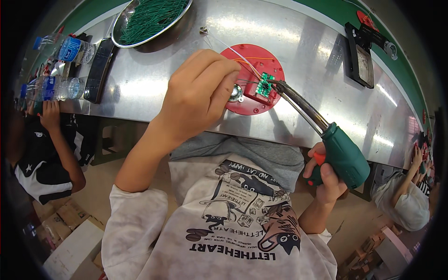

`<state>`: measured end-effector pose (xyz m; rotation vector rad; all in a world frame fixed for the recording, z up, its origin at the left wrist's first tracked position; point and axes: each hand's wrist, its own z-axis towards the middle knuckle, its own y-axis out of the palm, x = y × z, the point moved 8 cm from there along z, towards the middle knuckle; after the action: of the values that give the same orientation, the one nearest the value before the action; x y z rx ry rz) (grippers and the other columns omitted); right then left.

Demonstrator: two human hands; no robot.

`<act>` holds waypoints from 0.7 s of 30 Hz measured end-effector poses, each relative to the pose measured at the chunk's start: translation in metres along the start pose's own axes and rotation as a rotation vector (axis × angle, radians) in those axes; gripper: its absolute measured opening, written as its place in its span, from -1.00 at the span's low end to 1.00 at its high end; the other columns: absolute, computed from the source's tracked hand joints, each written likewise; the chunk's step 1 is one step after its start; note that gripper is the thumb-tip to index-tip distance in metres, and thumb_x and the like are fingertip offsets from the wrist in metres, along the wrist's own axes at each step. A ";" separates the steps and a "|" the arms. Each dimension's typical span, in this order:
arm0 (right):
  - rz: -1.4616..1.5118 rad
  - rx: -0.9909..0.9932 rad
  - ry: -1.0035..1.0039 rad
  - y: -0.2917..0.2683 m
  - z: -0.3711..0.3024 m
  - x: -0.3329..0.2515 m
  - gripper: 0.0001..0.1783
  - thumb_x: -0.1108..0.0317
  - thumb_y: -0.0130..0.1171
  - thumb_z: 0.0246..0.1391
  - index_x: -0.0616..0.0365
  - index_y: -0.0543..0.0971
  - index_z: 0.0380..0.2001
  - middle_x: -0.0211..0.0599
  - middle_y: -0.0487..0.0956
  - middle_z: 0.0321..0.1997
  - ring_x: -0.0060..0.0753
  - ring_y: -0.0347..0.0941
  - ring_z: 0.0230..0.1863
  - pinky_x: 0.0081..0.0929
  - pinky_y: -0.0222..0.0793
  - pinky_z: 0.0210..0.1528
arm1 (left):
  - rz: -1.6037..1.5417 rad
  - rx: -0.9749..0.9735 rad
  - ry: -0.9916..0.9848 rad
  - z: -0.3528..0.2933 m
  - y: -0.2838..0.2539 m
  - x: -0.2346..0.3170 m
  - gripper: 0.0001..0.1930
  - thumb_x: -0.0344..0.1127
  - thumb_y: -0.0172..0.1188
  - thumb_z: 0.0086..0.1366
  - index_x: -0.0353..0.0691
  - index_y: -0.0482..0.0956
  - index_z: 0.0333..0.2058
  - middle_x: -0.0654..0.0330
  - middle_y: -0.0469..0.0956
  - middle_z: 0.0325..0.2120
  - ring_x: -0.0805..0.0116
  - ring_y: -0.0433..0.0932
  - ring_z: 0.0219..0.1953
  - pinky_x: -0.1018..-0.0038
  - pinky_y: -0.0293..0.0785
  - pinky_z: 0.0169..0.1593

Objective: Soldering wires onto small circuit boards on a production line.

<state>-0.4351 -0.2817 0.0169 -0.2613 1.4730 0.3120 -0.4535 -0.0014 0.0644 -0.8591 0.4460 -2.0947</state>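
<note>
My right hand (329, 179) grips a green soldering gun (346, 156) with an orange-red trigger. Its metal tip reaches up and left to a small green circuit board (265, 86). The board rests on a raised red block in a round red plastic base (254, 53). Over the base's left side, my left hand (198, 91) is closed in a pinch, apparently on a thin dark wire (249, 81) that runs to the board. White and orange wires cross the base too. A small round speaker (235, 93) sits beside the block, partly covered by my left fingers.
A metal bowl (154, 42) of cut green wires stands at the far left. Nearby are a long black case (100, 70) and water bottles (60, 87). A black stand with a tray (361, 58) is at the far right. Other people work on both sides.
</note>
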 end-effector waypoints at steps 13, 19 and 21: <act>0.019 0.036 -0.001 -0.002 0.003 0.002 -0.43 0.22 0.21 0.11 0.51 0.44 0.04 0.11 0.55 -0.25 -0.36 0.45 -0.67 -0.55 0.35 -0.62 | -0.105 -0.297 -0.175 0.002 0.021 -0.006 -0.87 -0.52 0.30 0.12 -0.34 0.59 -0.32 0.10 0.53 -0.38 0.22 0.55 -0.41 0.41 0.48 -0.35; -0.017 0.035 -0.021 -0.004 -0.001 0.000 -0.42 0.22 0.22 0.11 0.50 0.44 0.05 0.12 0.56 -0.21 -0.35 0.45 -0.66 -0.54 0.35 -0.61 | 0.190 -0.094 -0.175 0.009 -0.019 -0.006 -0.92 -0.54 0.23 0.12 -0.34 0.55 -0.37 0.02 0.55 -0.39 0.01 0.55 -0.32 0.21 0.49 -0.22; 0.003 0.000 -0.026 0.000 -0.001 0.001 -0.43 0.22 0.22 0.11 0.50 0.44 0.05 0.12 0.56 -0.21 -0.36 0.45 -0.66 -0.54 0.35 -0.61 | 0.161 0.003 -0.182 0.010 -0.035 0.004 -0.93 -0.55 0.23 0.13 -0.35 0.54 -0.38 0.04 0.53 -0.46 0.02 0.53 -0.39 0.24 0.49 -0.29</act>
<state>-0.4358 -0.2819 0.0157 -0.2546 1.4482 0.3167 -0.4678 0.0169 0.0929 -0.9696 0.4015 -1.8512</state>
